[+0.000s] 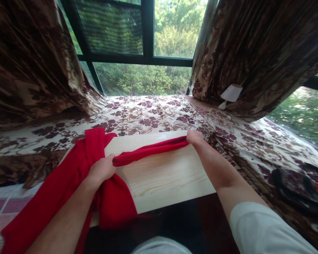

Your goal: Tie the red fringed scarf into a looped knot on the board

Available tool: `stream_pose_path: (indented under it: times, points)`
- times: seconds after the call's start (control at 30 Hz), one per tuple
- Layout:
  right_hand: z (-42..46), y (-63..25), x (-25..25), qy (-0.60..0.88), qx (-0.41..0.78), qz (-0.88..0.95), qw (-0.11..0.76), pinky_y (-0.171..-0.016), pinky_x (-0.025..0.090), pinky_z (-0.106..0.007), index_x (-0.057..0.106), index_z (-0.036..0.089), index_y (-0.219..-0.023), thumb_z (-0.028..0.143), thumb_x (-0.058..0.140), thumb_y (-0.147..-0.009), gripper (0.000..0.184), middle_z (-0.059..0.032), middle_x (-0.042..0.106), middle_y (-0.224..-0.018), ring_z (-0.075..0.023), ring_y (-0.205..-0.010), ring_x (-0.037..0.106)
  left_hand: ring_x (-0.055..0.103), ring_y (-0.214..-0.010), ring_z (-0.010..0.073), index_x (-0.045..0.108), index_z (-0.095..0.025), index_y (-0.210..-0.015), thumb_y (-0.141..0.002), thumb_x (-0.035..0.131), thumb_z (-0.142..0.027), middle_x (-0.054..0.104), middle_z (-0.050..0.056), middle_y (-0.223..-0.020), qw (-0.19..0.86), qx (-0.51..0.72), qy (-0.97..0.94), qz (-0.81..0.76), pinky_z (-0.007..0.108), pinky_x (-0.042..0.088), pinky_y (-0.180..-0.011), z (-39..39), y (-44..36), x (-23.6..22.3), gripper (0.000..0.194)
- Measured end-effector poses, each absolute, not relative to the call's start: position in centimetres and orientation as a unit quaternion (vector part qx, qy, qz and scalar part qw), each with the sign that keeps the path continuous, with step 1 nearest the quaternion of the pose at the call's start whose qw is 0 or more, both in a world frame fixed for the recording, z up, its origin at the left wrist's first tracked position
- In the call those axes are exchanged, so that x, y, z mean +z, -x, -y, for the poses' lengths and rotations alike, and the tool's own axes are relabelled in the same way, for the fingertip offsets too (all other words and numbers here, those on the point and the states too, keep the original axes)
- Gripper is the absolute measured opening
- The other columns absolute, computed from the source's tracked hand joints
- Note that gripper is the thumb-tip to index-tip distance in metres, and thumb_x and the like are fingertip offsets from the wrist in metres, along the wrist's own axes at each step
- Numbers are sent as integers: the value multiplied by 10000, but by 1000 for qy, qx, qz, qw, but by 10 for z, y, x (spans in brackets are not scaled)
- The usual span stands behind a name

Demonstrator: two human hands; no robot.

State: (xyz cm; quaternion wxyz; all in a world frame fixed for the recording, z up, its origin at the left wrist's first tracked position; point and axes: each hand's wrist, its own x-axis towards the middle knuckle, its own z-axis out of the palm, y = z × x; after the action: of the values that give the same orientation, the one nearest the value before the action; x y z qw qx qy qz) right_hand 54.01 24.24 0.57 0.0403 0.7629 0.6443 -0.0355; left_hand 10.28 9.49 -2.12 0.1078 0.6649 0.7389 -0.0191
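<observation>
A long red cloth (151, 150), which looks like a scarf, is stretched between my two hands above a pale wooden board (169, 176). My left hand (103, 169) is closed around it near the board's left side. At the far right corner of the board, my right hand (194, 136) grips the other end of the taut stretch. The rest of the red cloth lies bunched over the board's left end, draping across my left forearm's side and hanging past the near edge.
A patterned floral cover (148, 114) spreads behind the board to the window (143, 77). Brown curtains (34, 63) hang on both sides. A small white lamp (231, 92) stands at the back right, and a black bag-like item (298, 188) lies at the right.
</observation>
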Motion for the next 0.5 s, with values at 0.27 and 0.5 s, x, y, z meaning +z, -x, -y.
stream_pose_path:
  times: [0.27,0.5]
  points:
    - [-205,-460,-11,-401,-157,-902,0,-1175,192,-525,153,291,-1601,570,809,-630,1204,-145,267,-1620,-354,-1477,251,701,-879,301,579,-221,-1055,-769,463,-170,724,129,-928,98,-30,-683,-723,313,443,-655,-97,-119,-13,313]
    - [-216,-452,-16,-495,-183,-848,52,-780,483,-324,703,165,-1179,468,758,-707,564,-129,735,-1019,-296,-902,676,704,-887,320,557,-198,-1081,-804,448,-193,722,150,-898,57,-18,-659,-750,332,434,-645,-81,-110,5,298]
